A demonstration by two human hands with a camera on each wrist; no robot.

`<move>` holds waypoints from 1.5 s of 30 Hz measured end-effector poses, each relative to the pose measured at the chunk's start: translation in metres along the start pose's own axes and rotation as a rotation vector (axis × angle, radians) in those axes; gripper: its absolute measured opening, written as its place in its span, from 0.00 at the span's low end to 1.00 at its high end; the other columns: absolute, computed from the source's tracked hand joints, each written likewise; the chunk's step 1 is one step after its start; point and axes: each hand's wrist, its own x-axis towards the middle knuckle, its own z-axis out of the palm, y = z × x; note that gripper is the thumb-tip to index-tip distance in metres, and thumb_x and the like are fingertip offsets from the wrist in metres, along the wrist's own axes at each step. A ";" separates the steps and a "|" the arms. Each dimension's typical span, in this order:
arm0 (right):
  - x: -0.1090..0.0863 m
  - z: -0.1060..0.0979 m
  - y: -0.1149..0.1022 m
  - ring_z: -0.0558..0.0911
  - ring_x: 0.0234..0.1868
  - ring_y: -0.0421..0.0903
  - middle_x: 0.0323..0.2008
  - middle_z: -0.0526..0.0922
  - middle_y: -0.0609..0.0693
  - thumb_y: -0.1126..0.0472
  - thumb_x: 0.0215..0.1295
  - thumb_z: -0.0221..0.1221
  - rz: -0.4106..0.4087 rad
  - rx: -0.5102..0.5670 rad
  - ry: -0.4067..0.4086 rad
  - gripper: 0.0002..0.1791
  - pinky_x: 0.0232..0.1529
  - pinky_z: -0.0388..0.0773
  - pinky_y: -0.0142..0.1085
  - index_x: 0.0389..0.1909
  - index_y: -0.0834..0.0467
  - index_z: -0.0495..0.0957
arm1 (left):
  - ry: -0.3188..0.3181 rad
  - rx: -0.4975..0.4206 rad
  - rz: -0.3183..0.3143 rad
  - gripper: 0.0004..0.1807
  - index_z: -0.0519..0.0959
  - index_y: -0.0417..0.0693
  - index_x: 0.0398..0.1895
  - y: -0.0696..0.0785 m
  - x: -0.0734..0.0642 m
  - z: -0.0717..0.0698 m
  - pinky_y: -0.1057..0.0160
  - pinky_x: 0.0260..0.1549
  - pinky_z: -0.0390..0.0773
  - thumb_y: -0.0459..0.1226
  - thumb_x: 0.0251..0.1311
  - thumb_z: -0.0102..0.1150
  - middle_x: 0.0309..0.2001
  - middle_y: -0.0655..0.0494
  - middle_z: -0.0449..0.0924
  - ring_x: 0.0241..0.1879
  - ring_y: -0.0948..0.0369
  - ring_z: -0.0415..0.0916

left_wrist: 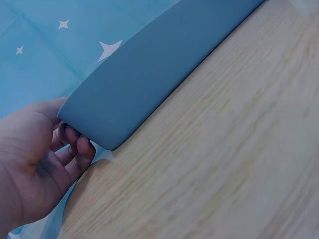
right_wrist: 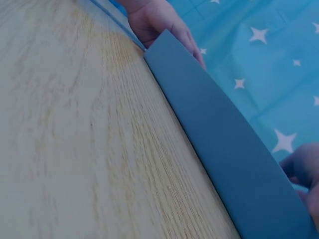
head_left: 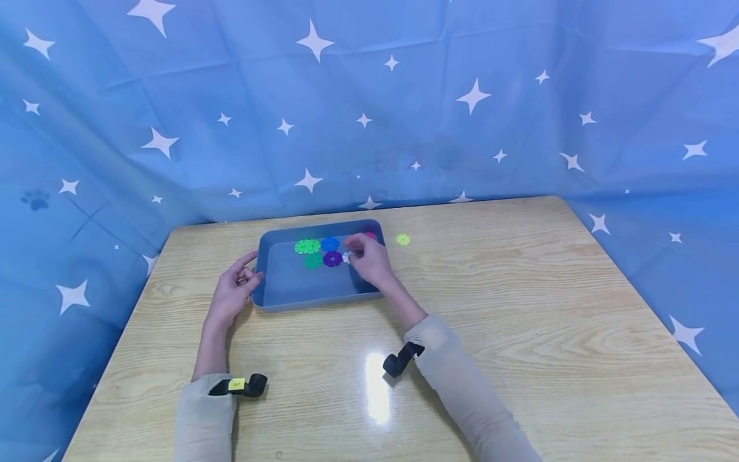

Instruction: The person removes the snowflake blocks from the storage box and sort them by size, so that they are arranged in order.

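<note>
A blue-grey rectangular tray [head_left: 288, 279] lies on the table, with flower-shaped plastic discs inside. My left hand [head_left: 232, 292] holds the tray's left end, its thumb at the rim and several fingers curled against the outer wall in the left wrist view. Over the tray's right part, my right hand [head_left: 369, 260] reaches down, fingers bent. Right at its thumb is a white disc [head_left: 346, 256], partly hidden; I cannot tell whether it is pinched. Left of it lie a purple disc [head_left: 332, 258], a blue disc [head_left: 330, 244] and several green discs [head_left: 313, 260]. A pink disc [head_left: 371, 235] shows behind the hand.
A yellow-green disc [head_left: 403, 239] lies on the wooden table [head_left: 519, 308], outside the tray near its right back corner. A blue star-patterned cloth [head_left: 404, 128] hangs behind the table. Black wrist cameras [head_left: 398, 362] sit on both sleeves.
</note>
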 end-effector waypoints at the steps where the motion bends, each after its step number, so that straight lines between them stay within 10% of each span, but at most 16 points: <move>1: 0.000 0.000 0.000 0.80 0.54 0.53 0.52 0.83 0.58 0.75 0.66 0.58 0.014 -0.016 0.014 0.15 0.57 0.77 0.42 0.52 0.64 0.80 | 0.001 0.002 0.002 0.30 0.62 0.32 0.74 0.000 0.000 0.000 0.69 0.22 0.66 0.26 0.69 0.54 0.33 0.38 0.73 0.24 0.65 0.65; 18: 0.001 0.003 -0.001 0.79 0.44 0.50 0.42 0.83 0.56 0.65 0.60 0.71 0.098 -0.236 -0.053 0.18 0.47 0.78 0.41 0.51 0.65 0.83 | 0.003 0.010 -0.006 0.30 0.62 0.32 0.74 0.005 -0.001 0.001 0.69 0.23 0.66 0.26 0.69 0.54 0.31 0.46 0.73 0.25 0.64 0.66; 45: -0.004 -0.022 -0.009 0.84 0.30 0.50 0.34 0.82 0.56 0.67 0.70 0.62 -0.009 0.128 0.025 0.07 0.34 0.83 0.36 0.45 0.63 0.77 | 0.001 0.018 -0.006 0.30 0.61 0.32 0.74 0.003 0.000 0.001 0.69 0.23 0.66 0.26 0.70 0.53 0.31 0.47 0.72 0.24 0.65 0.65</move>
